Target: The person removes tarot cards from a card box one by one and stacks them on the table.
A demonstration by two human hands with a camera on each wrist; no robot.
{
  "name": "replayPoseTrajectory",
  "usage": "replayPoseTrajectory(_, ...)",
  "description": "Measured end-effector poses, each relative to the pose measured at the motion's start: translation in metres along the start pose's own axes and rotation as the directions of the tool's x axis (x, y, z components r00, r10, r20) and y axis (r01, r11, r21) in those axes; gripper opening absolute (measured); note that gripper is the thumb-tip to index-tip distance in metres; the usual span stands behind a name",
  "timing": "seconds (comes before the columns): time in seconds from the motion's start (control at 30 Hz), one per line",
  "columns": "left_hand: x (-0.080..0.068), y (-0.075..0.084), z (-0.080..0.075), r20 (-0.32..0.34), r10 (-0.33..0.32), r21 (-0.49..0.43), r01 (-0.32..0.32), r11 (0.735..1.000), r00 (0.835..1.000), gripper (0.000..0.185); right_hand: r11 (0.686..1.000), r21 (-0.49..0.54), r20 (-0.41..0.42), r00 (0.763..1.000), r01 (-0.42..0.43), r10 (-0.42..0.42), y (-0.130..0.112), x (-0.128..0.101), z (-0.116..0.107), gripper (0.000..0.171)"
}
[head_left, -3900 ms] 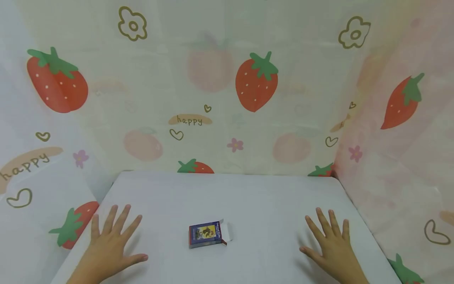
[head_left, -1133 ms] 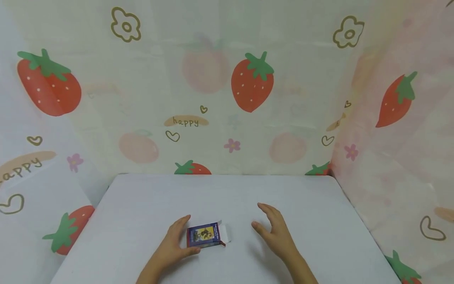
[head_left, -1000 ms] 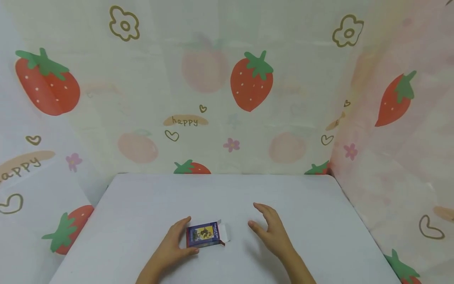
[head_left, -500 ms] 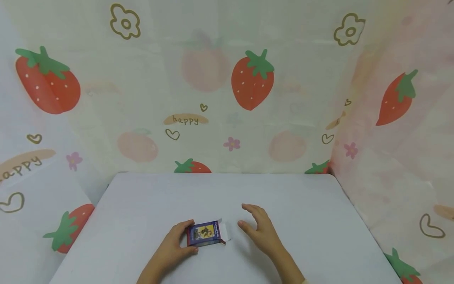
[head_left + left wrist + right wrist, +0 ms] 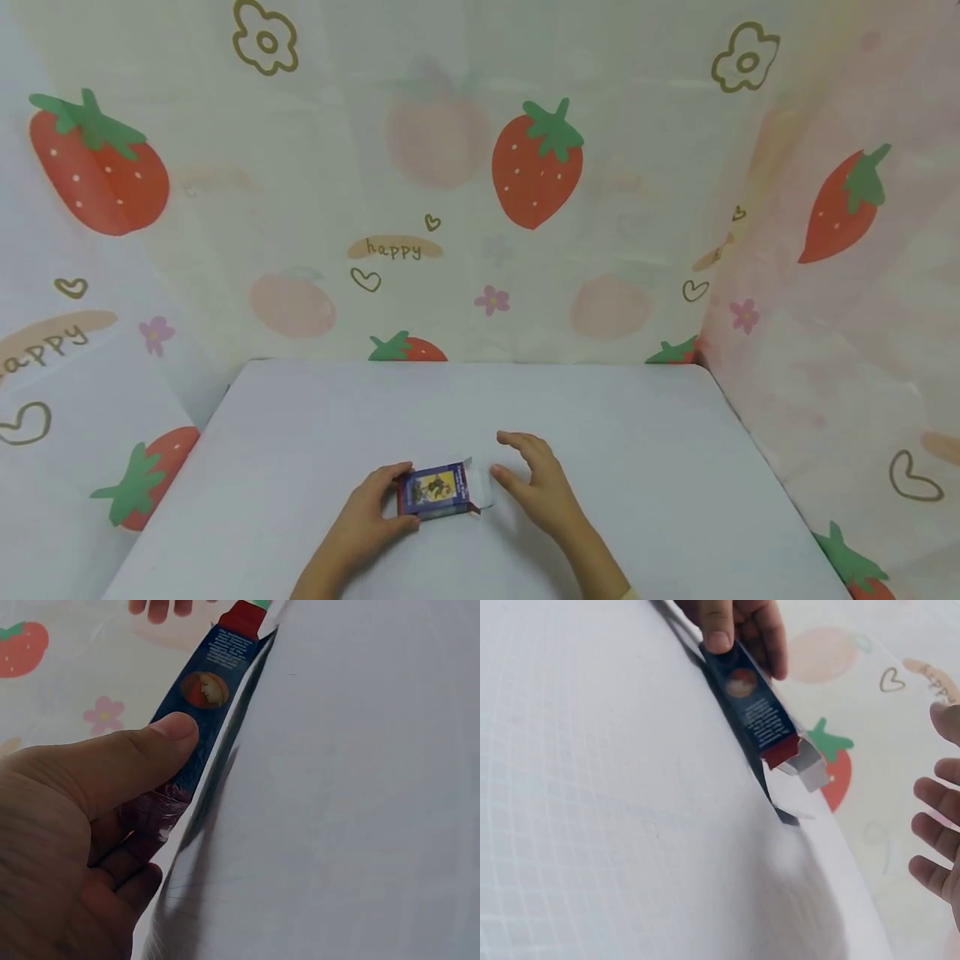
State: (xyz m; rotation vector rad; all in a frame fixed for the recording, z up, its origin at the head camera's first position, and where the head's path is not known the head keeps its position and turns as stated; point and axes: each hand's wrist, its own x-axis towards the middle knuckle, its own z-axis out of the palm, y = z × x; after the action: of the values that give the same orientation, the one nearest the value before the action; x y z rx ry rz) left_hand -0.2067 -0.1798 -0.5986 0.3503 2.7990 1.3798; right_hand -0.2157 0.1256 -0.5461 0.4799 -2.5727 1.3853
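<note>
A small blue card box (image 5: 435, 492) with a yellow picture lies near the front of the white table, its right end open and white flaps sticking out. My left hand (image 5: 366, 510) grips its left end, thumb on the near side and fingers behind. The left wrist view shows the thumb pressed on the printed narrow side of the box (image 5: 214, 686), where a round face picture shows. Just right of the flaps, my right hand (image 5: 546, 492) hovers with fingers spread and bent slightly, holding nothing. Its fingers (image 5: 934, 825) appear apart from the box in the right wrist view.
The white table (image 5: 645, 433) stretches around the box. Behind it and at both sides hang cloths with strawberry prints, the back cloth (image 5: 360, 167) meeting the table's far edge.
My left hand came in from the left and took hold of the box's left end. My right hand moved leftward, close to the open flaps. The box has hardly shifted.
</note>
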Motion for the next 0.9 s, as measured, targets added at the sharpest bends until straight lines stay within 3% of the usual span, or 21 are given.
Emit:
replayPoseTrajectory(0.2, -0.001, 0.000, -0.004, -0.036, 0.045, -0.009, -0.045, 0.999, 0.998, 0.084, 1.000, 0.007, 0.012, 1.000, 0.028, -0.028, -0.004, 0.002, 0.000, 0.044)
replayPoseTrajectory(0.63, -0.001, 0.003, -0.011, -0.040, 0.068, -0.083, -0.071, 0.994, 0.997, 0.086, 0.998, -0.038, 0.055, 0.998, 0.045, -0.043, -0.006, 0.010, 0.011, 0.039)
replayPoseTrajectory(0.9, -0.001, 0.006, -0.012, -0.046, 0.075, -0.123, -0.080, 0.989, 0.996, 0.086, 0.998, -0.052, 0.072, 0.997, 0.026, -0.022, -0.005, 0.013, 0.024, 0.026)
